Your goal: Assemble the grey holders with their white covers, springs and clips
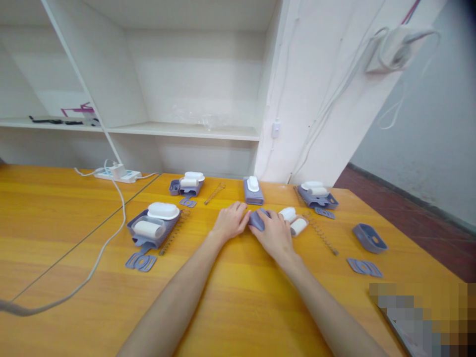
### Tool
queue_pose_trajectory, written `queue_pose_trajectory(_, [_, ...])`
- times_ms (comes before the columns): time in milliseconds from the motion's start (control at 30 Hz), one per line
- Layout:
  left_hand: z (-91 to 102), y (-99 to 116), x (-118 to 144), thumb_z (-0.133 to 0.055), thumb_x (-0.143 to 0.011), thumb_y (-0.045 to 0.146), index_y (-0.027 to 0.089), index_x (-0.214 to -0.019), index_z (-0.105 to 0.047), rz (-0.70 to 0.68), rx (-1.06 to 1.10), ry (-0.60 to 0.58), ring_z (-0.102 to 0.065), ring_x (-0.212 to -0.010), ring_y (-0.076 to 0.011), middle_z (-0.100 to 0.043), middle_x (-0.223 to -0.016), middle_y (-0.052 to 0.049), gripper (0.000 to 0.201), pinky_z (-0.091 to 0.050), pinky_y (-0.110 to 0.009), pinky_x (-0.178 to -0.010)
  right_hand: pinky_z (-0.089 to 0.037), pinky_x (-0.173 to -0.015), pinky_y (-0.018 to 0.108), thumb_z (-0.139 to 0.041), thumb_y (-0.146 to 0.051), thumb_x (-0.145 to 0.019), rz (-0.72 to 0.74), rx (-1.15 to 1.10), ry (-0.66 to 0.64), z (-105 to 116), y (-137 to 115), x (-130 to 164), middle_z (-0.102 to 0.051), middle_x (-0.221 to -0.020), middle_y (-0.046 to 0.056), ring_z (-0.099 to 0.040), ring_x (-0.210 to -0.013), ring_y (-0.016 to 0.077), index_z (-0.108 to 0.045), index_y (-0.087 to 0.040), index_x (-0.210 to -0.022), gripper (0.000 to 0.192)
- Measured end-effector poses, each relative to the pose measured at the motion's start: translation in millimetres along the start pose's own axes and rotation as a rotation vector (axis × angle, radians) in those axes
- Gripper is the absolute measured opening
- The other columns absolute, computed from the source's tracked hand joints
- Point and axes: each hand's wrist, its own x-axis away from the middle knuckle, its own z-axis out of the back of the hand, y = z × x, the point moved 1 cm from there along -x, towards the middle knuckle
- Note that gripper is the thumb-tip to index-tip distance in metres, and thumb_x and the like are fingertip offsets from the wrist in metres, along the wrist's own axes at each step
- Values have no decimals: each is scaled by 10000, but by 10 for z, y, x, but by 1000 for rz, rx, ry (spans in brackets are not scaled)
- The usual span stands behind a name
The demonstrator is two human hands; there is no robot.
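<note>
A small purple-grey plastic piece [257, 221] is between my hands at the middle of the table. My right hand [273, 232] grips it from the right, fingers bent over its top. My left hand [231, 220] lies beside its left edge, fingers forward and a little apart, the thumb side at the piece. Beyond them stands a purple-grey box [254, 198] with a white oval part [253, 184] on it. Right of my right hand are a white oval part [287, 214], a white roller [299, 226] and a coil spring [322, 233]. The piece's underside is hidden.
Similar part sets [156, 224] lie at left, back left [191, 184] and back right [318, 194]. An open purple-grey tray [370, 238] and flat cut-out plates [364, 267] lie right. A white cable [111, 238] crosses the left side from a power strip [118, 173].
</note>
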Motion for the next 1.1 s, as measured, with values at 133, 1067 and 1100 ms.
queue_pose_trajectory(133, [-65,-22,-5,-382,-887,480,201,-874,-594,-30,123,-75,-587,-797,-175,-623,-826,-44,351,-422,-263,-696,-366,-823,378,-534,-404,-808,-19,-56,-30,-11,-53,12,-573,-1101,97,-508,-1003,267,-563,-267,-1167,385])
queue_pose_trajectory(1067, [-82,-117,-18,-470,-854,372,204,-917,-570,223,351,107,-550,-689,-105,-576,-937,-24,205,-446,-247,-702,-289,-1058,408,-316,-468,-922,126,-583,103,-322,131,56,-401,-1369,118,-370,-1272,222,-454,-184,-1293,486])
queue_pose_trajectory(1100, [-74,-112,-17,-455,-863,376,202,-905,-561,221,337,118,-544,-685,-106,-573,-927,-25,208,-440,-246,-697,-303,-1047,394,-283,-438,-936,108,-612,139,-320,143,47,-446,-1323,118,-398,-1243,210,-491,-177,-1245,455])
